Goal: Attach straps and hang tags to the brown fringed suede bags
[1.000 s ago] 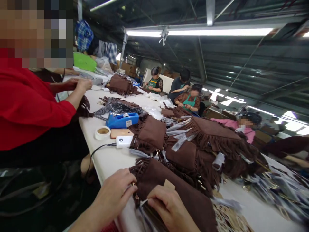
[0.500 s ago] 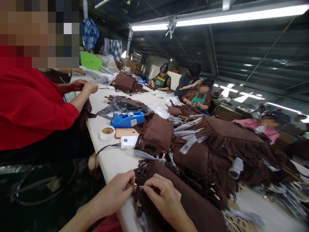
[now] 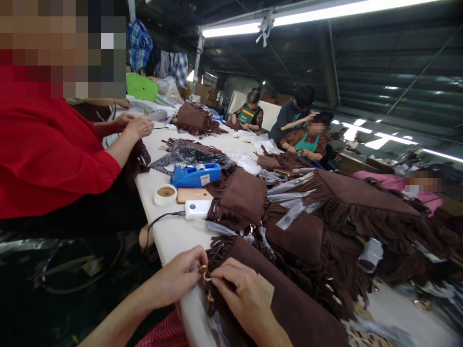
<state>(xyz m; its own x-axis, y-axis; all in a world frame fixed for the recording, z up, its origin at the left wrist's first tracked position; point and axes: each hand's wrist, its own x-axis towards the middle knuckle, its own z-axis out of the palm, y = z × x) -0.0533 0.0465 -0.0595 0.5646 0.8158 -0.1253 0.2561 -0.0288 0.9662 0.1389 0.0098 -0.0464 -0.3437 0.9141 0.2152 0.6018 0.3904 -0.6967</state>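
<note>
Left grip (image 3: 181,278): thumb and finger pinched together at a gold ring (image 3: 205,273), by the left end of the near bag (image 3: 289,299).
Right grip (image 3: 240,293): closed to a fine pinch on a thin pale strip (image 3: 209,278) beside that ring, the knuckles over the near bag.
Near bag: one, brown, fringed at its far left corner; lying on the table (image 3: 183,246), partly beneath my right grip. Handling, in my judgement: light, soft, limp, not slippery; best held by the flat body, as the fringe would give.
Gold ring: likely hard and slick; take by the rim.
Tag (image 3: 265,289): one, beige, against the near bag.
Beyond the near bag: fringed bags (image 3: 244,197), heaped.
Beyond it, leftward: white device (image 3: 197,210), tape roll (image 3: 165,195), blue dispenser (image 3: 193,176).
</note>
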